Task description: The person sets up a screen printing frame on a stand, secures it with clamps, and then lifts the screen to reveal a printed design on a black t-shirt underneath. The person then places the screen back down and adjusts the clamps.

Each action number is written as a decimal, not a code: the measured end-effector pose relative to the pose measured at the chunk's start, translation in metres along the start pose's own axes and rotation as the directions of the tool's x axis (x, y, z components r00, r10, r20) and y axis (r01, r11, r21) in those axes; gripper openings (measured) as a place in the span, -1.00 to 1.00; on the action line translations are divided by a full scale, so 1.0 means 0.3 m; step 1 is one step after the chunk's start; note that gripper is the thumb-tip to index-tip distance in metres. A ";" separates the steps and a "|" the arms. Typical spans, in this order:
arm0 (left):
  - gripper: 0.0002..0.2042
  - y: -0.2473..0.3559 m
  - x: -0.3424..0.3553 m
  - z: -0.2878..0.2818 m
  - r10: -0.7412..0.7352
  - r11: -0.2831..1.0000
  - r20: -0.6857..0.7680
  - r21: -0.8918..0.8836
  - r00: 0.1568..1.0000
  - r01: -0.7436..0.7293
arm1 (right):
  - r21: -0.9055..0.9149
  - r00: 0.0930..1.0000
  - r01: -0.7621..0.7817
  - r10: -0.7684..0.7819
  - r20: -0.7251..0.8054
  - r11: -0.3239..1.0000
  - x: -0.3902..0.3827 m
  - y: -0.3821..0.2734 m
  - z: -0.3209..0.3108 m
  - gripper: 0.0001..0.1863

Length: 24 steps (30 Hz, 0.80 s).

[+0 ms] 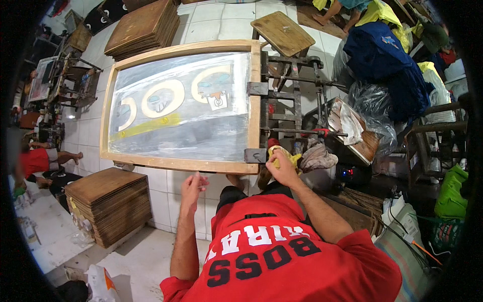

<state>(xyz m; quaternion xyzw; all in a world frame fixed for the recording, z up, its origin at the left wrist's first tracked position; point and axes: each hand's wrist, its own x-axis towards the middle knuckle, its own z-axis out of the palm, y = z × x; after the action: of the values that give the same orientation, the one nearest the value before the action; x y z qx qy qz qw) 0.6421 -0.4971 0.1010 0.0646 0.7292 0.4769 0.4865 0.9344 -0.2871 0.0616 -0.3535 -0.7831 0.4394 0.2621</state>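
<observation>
1. Nearest is the wearer's red shirt [261, 246], with both forearms reaching forward from it.
2. The left hand [193, 189] is half-open with loosely bent fingers, holding nothing visible, near the wooden frame's close edge; I cannot tell whether it touches.
3. The right hand [283, 168] is closed around a yellow cloth [291, 157], just beside the frame's near right corner.
4. A grey rag [319, 156] lies right of that cloth.
5. The wooden frame [181, 164] stretches ahead, its mesh [191, 136] bearing pale rings, gripped along its right side by two metal clamps [255, 155].
6. Beyond stands a wooden stool [283, 32].
</observation>
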 end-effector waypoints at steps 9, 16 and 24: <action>-0.46 0.103 0.487 -0.318 0.645 0.669 -0.621 0.741 0.445 0.064 | -0.477 0.974 -0.105 0.187 0.127 0.873 0.061 0.025 0.037 -0.47; -0.39 0.099 0.591 -0.281 0.527 0.597 -0.668 0.731 0.525 0.331 | -0.738 0.903 0.032 0.297 0.311 0.674 0.109 0.056 0.042 -0.61; -0.43 0.126 0.575 -0.264 0.492 0.612 -0.681 0.714 0.543 0.340 | -0.691 0.719 0.227 0.361 0.594 0.686 0.234 0.091 -0.010 -0.72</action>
<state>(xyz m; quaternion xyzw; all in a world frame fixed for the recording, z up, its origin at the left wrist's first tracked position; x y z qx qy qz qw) 0.4777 -0.4306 0.0237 0.0715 0.9921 0.0992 -0.0284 0.9025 -0.2207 0.0462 -0.2674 -0.9138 0.2026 -0.2290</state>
